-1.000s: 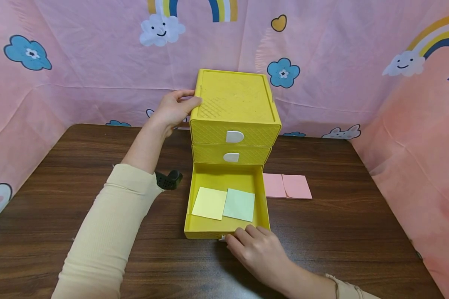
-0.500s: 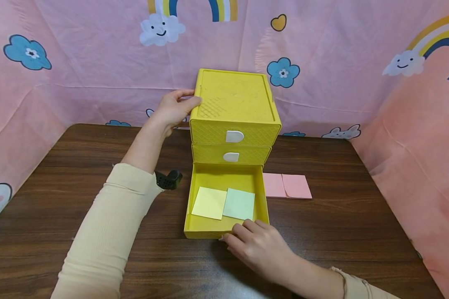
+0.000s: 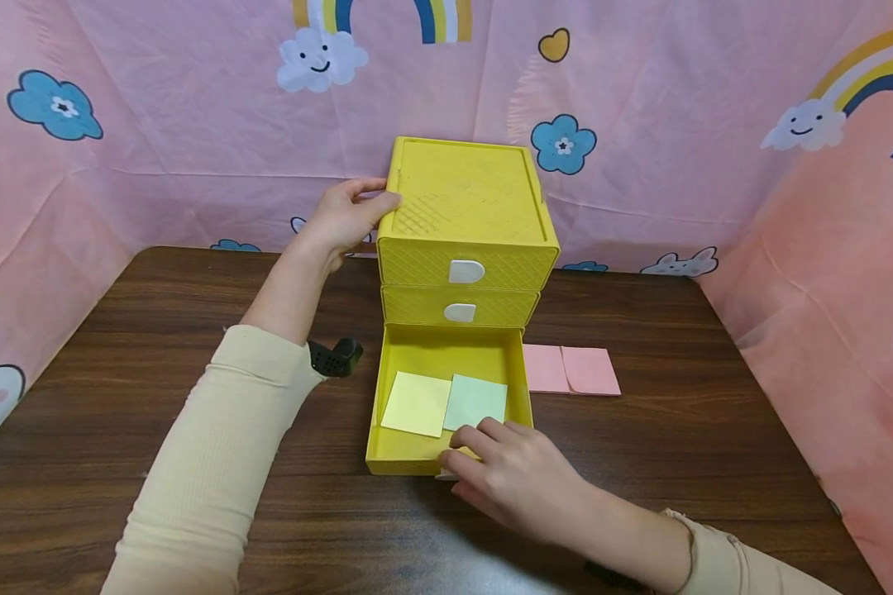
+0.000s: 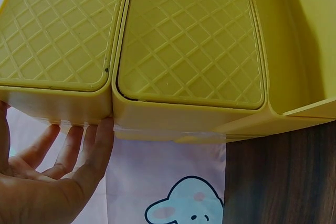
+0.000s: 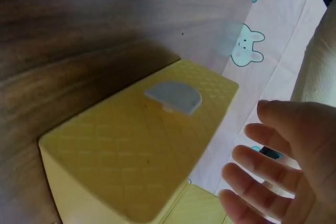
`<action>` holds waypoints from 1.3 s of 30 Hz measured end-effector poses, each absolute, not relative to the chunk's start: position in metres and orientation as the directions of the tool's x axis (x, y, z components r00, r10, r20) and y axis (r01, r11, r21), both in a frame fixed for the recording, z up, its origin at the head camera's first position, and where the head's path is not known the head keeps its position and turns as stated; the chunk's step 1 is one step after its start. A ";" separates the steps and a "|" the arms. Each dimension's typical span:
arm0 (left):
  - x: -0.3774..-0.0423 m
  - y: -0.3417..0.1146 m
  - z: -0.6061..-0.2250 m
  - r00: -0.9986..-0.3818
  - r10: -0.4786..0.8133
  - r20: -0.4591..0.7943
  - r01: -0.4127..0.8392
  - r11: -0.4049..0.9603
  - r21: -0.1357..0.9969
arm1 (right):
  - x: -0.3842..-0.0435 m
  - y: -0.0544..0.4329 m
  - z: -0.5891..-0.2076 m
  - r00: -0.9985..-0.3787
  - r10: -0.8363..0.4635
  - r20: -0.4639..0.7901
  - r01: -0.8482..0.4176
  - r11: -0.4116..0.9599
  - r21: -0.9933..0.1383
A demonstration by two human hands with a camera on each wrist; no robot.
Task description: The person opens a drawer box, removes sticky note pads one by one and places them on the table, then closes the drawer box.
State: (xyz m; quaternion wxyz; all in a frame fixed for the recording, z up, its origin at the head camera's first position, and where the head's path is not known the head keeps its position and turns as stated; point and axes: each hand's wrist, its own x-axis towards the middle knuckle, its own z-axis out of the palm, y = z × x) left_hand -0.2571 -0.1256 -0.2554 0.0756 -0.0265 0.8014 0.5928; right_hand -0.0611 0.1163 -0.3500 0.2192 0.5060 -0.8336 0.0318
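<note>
A yellow three-tier drawer unit (image 3: 465, 194) stands on the table, its bottom drawer (image 3: 454, 351) pulled out. Inside that drawer lie a pale yellow sticky note pad (image 3: 415, 403) and a pale green one (image 3: 475, 403), side by side. My left hand (image 3: 346, 216) rests against the unit's upper left side, thumb on the top edge; in the left wrist view its fingertips (image 4: 105, 127) press the side wall. Over the drawer's front edge is my right hand (image 3: 524, 479), its fingers loose and apart from the white handle (image 5: 176, 96) in the right wrist view.
Two pink sticky note pads (image 3: 591, 372) lie on the dark wooden table (image 3: 685, 463), right of the drawer. The upper two drawers, with white handles (image 3: 466, 271), are closed. A pink patterned cloth (image 3: 640, 190) hangs behind and on both sides.
My right hand has let go of the drawer handle and risen slightly over the front edge, covering the green pad's lower corner. The left hand, drawer and pads stay put.
</note>
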 end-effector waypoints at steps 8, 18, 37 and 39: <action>-0.256 -0.127 -0.256 -0.987 0.056 -0.152 -0.129 0.294 0.947 | -0.070 0.116 -0.345 -0.405 -0.854 0.327 -0.863 0.475 0.172; -0.257 -0.127 -0.256 -0.986 0.057 -0.160 -0.137 0.285 0.949 | -0.083 0.112 -0.336 -0.430 -0.862 0.266 -0.861 0.481 0.167; -0.259 -0.126 -0.257 -0.987 0.049 -0.153 -0.132 0.296 0.946 | -0.111 0.102 -0.318 -0.528 -0.847 0.065 -0.835 0.532 0.141; -0.259 -0.126 -0.257 -0.987 0.048 -0.153 -0.132 0.293 0.947 | -0.114 0.100 -0.316 -0.533 -0.845 0.052 -0.833 0.535 0.141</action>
